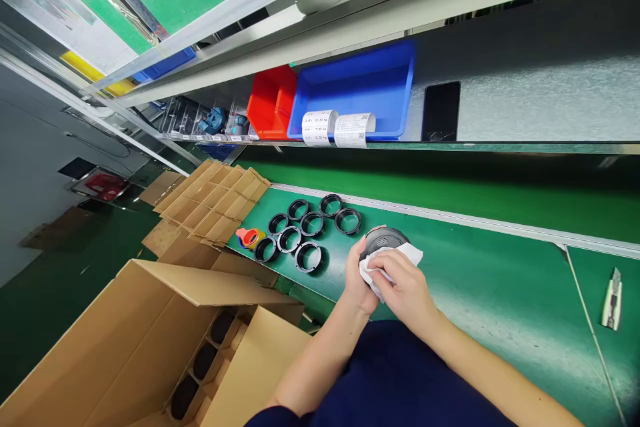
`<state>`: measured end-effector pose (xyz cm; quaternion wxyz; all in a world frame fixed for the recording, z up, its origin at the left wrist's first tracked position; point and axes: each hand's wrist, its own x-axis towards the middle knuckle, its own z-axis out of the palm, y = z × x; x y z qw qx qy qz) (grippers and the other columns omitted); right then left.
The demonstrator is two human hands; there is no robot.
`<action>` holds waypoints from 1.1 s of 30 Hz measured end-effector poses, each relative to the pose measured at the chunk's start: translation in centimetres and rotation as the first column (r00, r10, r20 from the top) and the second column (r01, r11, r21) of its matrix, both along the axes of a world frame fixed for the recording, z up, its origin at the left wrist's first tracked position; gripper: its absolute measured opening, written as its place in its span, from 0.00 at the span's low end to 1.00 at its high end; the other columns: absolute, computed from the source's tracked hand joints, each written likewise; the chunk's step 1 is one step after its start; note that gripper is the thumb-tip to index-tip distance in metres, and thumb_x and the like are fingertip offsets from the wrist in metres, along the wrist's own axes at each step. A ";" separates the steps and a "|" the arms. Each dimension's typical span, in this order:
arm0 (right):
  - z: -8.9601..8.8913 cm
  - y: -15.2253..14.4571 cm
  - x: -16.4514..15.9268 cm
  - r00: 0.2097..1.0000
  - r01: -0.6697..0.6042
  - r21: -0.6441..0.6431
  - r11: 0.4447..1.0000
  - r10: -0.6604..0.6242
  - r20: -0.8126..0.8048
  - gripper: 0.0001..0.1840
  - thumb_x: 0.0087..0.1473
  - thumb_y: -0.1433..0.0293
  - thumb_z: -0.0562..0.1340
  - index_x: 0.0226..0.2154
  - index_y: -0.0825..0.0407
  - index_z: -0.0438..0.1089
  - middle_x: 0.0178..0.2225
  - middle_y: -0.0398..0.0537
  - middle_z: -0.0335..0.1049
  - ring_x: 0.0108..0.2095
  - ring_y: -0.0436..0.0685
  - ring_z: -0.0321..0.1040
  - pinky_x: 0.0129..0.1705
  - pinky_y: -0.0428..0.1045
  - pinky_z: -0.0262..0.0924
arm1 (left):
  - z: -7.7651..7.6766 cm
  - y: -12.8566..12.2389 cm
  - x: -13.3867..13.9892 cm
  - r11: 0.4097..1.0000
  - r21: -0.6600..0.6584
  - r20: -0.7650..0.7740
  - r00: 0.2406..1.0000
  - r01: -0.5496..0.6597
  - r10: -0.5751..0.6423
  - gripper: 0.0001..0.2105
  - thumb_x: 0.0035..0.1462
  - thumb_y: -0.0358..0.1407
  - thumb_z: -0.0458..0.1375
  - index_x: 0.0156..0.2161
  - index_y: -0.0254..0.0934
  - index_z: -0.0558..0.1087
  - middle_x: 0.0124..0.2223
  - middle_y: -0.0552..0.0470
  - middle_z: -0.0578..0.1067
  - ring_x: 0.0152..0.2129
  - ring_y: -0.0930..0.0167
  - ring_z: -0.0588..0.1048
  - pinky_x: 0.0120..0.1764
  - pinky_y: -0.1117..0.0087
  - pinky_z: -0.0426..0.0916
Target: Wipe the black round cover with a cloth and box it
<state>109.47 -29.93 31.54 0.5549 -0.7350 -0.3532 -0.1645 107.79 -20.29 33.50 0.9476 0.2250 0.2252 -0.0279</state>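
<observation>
**Reader:** Green covers nearly everything: a long green desk point(500, 293) runs across the view, with a grey shelf above it carrying a blue bin point(360, 87) and a red bin point(273, 101). Two paper labels hang from the blue bin's front edge.

**Listener:** What sits nearest the person?

**Reader:** An open cardboard box point(150, 340) stands below and to the left of the fingers, its divider cells holding dark round parts. Flat cardboard dividers point(215, 203) lie stacked further left. Between those and the fingers, eight black rings point(307, 230) rest on the desk in a loose cluster, with a small orange and yellow object just beside them.

**Listener:** And the hands?

**Reader:** Both meet over the desk. The left hand point(357, 273) curls its fingers around a round black part point(384, 240), cupping it from below. The right hand point(407, 287) presses a white cloth point(395, 260) against that part, fingers bunched together on the cloth. A box cutter lies far off to the right, well apart from the fingers.

**Listener:** Any risk?

**Reader:** My judgement only: the part is held above the desk edge, so a loose left grip under the cloth's pressure could let it slip toward the lap or floor. The rings are close enough that a swept elbow might scatter them.
</observation>
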 end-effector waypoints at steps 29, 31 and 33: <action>-25.0 -32.6 6.0 0.289 0.568 -0.713 0.411 -0.911 -0.295 0.31 0.33 0.43 0.55 0.30 0.48 0.72 0.42 0.78 0.70 0.50 0.91 0.67 0.41 0.79 0.60 | -0.6 3.7 2.4 0.956 -0.032 0.132 0.950 0.290 -0.284 0.32 0.61 0.52 0.58 0.63 0.33 0.68 0.59 0.38 0.74 0.57 0.51 0.71 0.61 0.49 0.64; -21.6 -29.3 5.6 0.413 0.640 -0.641 0.423 -0.893 -0.177 0.42 0.45 0.38 0.50 0.40 0.55 0.76 0.51 0.83 0.66 0.61 0.89 0.58 0.56 0.80 0.53 | -1.0 3.3 2.5 0.943 -0.045 0.148 0.935 0.331 -0.321 0.33 0.61 0.53 0.58 0.64 0.32 0.66 0.60 0.38 0.73 0.58 0.50 0.70 0.61 0.49 0.64; -16.0 -23.8 5.2 0.551 0.687 -0.450 0.571 -0.813 -0.190 0.39 0.56 0.40 0.49 0.44 0.53 0.77 0.49 0.68 0.71 0.58 0.77 0.64 0.60 0.77 0.52 | -1.1 3.0 2.4 0.931 -0.048 0.140 0.925 0.362 -0.352 0.35 0.60 0.52 0.59 0.65 0.32 0.65 0.60 0.37 0.73 0.59 0.50 0.70 0.62 0.49 0.63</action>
